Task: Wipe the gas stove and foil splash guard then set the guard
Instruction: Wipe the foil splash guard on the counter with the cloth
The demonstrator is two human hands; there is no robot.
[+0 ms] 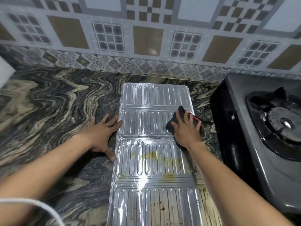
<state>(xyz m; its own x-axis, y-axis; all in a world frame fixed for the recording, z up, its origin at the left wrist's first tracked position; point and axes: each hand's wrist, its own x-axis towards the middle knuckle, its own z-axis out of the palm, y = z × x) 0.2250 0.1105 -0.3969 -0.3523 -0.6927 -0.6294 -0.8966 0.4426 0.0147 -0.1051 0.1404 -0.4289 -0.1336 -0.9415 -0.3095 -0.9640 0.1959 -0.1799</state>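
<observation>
The foil splash guard (153, 160) lies flat on the marbled counter, unfolded into ribbed panels. Yellow smears mark its middle panel and brown specks dot the nearest one. My right hand (185, 129) presses a dark cloth (180, 116) with a red edge onto the guard's right side, fingers spread over the cloth. My left hand (102, 132) lies flat with spread fingers on the counter, fingertips touching the guard's left edge. The gas stove (263, 128), dark grey with a black burner, stands at the right.
The marbled counter (57, 108) stretches left of the guard. A patterned tiled wall (146, 38) runs along the back. A white object (4, 70) sits at the far left edge. A white cord (40, 207) crosses the lower left corner.
</observation>
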